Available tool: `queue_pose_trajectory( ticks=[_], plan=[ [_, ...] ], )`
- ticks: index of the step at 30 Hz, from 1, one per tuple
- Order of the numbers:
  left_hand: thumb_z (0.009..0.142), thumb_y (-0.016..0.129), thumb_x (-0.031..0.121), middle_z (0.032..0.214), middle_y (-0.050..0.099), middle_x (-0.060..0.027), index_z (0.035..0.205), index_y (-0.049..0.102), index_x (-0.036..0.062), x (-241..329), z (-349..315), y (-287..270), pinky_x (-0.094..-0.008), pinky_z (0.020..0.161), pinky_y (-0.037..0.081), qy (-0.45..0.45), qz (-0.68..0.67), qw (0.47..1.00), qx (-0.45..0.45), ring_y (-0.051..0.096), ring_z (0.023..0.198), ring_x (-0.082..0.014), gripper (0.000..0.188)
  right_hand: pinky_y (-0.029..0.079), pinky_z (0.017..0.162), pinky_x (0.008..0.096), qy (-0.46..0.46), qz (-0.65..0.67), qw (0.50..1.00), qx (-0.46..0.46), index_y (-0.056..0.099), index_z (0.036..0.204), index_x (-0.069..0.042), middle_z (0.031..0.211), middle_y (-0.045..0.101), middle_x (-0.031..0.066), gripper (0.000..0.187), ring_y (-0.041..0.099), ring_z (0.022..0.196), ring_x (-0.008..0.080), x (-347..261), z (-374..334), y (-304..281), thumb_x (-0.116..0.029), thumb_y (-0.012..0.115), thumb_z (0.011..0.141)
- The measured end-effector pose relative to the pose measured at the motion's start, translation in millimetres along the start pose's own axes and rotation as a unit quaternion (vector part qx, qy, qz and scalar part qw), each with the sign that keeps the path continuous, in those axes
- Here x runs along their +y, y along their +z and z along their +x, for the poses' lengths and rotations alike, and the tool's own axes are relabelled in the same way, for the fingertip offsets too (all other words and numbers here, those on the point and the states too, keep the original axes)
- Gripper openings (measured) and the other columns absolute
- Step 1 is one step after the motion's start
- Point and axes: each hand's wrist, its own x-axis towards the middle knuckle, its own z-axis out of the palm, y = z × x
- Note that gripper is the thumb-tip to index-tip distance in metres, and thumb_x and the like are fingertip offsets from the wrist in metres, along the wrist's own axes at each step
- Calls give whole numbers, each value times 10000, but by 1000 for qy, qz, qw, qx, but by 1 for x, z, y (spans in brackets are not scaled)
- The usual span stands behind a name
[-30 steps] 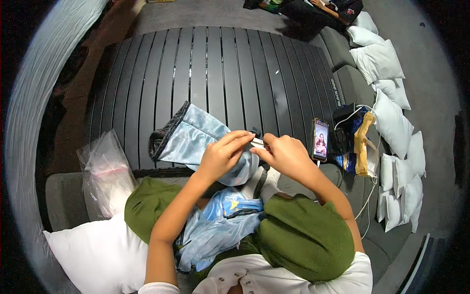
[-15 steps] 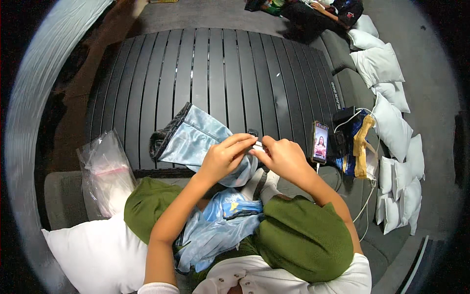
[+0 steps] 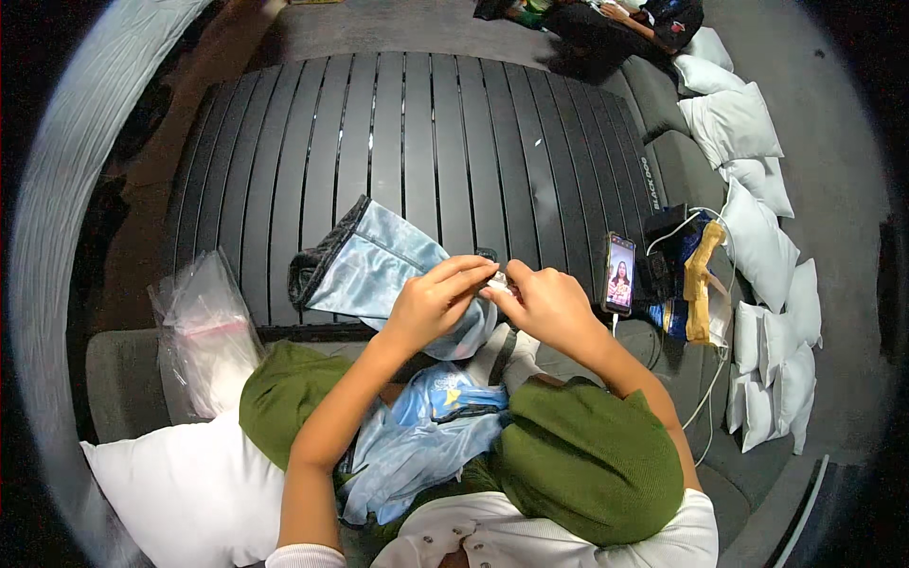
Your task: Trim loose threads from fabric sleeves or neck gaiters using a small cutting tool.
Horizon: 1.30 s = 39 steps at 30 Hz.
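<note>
Forearms (image 3: 320, 431) converging; left hand (image 3: 424, 308), right hand (image 3: 554, 303) nearly meeting, fingers (image 3: 464, 271) pinched on small white piece (image 3: 502, 280).

The place looked like a lounge or sitting room, though whether it was in a home could not be told. Grey padded seating (image 3: 684, 166) bordered the near and right sides of a wide, dark slatted table (image 3: 417, 142). White pillows (image 3: 729, 123) lined the right, pale, wrinkled fabric (image 3: 76, 199) stretched along the left, and another person (image 3: 592, 33) sat beyond the table.
</note>
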Motion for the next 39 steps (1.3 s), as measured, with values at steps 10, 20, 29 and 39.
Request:
queue_pose_trajectory(
  ticks=[10, 20, 29, 39],
  plan=[
    [705, 593, -52, 1050, 582, -99, 1051, 602, 62, 0, 1, -1, -269, 671, 505, -2, -15, 1000, -4, 604, 869, -208, 364, 433, 467, 415, -1, -6, 1000, 6, 522, 724, -37, 505, 526, 144, 370, 550, 498, 342, 2, 0, -1, -396, 535, 815],
    [745, 608, -22, 1160, 524, -73, 1143, 559, 71, 3, 7, -14, -165, 586, 452, -122, -185, 975, 26, 535, 863, -55, 412, 342, 415, 277, 54, 229, 969, 69, 453, 738, -22, 525, 471, 58, 314, 468, 433, 121, 22, 5, -4, -301, 504, 874],
    [735, 627, -14, 1239, 451, -70, 1204, 503, 67, 4, 7, -17, -148, 566, 431, -138, -256, 957, 10, 508, 674, -9, 491, 428, 511, 352, 133, 47, 988, 68, 493, 756, -7, 634, 535, 120, 373, 559, 555, 263, 124, 29, 63, -369, 539, 837],
    [733, 608, -25, 1254, 426, -73, 1225, 473, 58, 4, 2, -17, -173, 612, 431, -120, -266, 955, -52, 502, 740, -30, 517, 346, 897, 396, -24, -15, 977, 212, 528, 1068, -40, 1120, 495, 130, 411, 442, 1039, 314, 126, 28, 77, -283, 635, 755]
  ],
)
